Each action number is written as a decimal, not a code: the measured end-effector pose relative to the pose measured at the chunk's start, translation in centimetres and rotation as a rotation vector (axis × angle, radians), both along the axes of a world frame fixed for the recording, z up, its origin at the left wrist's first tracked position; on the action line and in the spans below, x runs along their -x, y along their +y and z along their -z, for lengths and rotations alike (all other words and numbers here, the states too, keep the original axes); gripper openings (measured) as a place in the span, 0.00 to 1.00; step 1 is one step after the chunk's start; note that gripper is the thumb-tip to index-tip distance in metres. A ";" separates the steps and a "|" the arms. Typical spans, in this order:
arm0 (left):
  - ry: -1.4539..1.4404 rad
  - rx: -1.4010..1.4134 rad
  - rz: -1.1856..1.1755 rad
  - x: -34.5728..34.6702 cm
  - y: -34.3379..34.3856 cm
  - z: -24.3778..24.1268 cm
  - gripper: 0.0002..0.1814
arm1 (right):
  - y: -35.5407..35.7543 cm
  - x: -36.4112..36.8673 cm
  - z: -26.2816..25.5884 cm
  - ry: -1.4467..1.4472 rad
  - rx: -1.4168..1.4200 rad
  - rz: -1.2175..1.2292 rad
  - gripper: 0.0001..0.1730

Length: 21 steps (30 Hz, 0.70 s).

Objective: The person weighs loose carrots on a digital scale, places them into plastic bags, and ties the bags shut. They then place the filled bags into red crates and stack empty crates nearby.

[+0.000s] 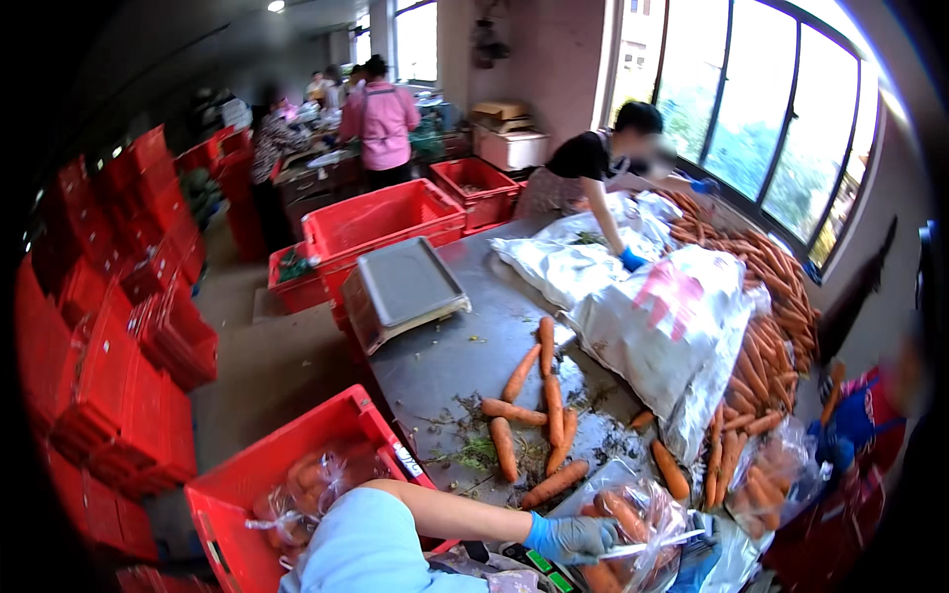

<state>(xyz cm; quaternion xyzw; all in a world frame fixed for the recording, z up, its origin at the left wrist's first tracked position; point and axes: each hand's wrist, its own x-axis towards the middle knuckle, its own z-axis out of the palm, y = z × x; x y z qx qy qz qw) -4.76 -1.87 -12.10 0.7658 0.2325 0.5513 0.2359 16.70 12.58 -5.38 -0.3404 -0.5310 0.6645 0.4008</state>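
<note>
My left hand (574, 540), in a blue and grey glove, is closed on a thin white strip (652, 543) that crosses a clear plastic bag of carrots (630, 515). My right hand (697, 552), also gloved, is at the bag's right side, partly hidden by it; its fingers cannot be made out. The bag lies over a scale's tray (586, 485) at the table's near edge. Several loose carrots (554, 408) lie beyond it on the metal table (445, 370), among dirt and green scraps.
A red crate (296, 452) with bagged carrots stands at the left. White sacks (667, 319) lie before a large carrot heap (778, 296). A co-worker (593, 163) bends over the sacks; another person (860, 422) is at the right. A grey-topped scale (408, 282) sits at the table's far-left edge.
</note>
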 end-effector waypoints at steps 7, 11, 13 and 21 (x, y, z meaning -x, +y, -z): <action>-0.509 0.569 0.069 -4.1 2.8 -3.0 0.13 | -5.9 5.5 -5.6 -0.326 -0.229 -0.269 0.28; -0.117 0.145 -0.515 -5.0 3.9 -5.2 0.09 | -6.3 6.7 -6.9 -0.439 -0.298 -0.411 0.30; 0.231 -0.263 -0.787 -4.7 3.3 -6.1 0.08 | -6.2 5.6 -6.8 -0.520 -0.331 -0.405 0.32; 0.711 -0.041 -0.528 -0.3 3.4 1.3 0.05 | 0.7 -4.2 3.7 -0.688 -0.458 0.252 0.21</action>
